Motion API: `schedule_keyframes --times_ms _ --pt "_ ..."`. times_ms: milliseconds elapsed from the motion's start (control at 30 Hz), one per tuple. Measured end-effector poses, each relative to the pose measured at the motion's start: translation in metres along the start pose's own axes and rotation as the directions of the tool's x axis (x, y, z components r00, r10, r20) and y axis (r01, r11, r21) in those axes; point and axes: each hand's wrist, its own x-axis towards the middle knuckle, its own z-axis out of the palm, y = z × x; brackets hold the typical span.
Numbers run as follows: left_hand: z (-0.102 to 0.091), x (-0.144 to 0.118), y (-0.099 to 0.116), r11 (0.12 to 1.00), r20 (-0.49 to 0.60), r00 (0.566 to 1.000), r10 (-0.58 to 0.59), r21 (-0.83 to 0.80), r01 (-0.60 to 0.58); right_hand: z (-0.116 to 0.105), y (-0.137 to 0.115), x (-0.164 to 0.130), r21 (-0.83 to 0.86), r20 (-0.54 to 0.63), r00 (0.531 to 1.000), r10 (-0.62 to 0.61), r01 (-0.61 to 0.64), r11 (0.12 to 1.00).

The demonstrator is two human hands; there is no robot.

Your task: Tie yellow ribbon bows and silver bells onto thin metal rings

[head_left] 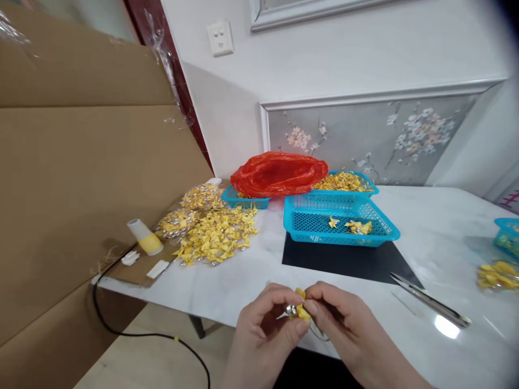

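Between my two hands, above the table's front edge, is a small yellow ribbon bow with a silvery bell-like piece on it. My left hand pinches the bow from the left with thumb and forefinger. From the other side, the fingertips of my right hand close on the bow too. A thin thread or wire loop hangs below the right fingertips. Straight ahead, a blue plastic basket holds a few similar yellow pieces and stands on a black mat.
A heap of yellow bows lies left, beside bagged ones and a thread cone. Behind are a red plastic bag and a filled blue basket. Tweezers lie right. A large cardboard sheet stands left.
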Motion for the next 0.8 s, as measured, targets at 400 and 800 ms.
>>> schedule_keyframes --times_ms 400,800 --pt "0.000 -0.012 -0.011 0.998 -0.168 0.985 -0.049 -0.052 0.041 0.017 0.006 0.002 0.184 -0.003 0.990 0.138 -0.135 0.974" --pt "-0.133 -0.004 -0.003 0.817 -0.583 0.771 0.258 0.558 0.149 0.005 0.045 0.014 -0.086 0.109 0.990 0.086 -0.076 0.993"
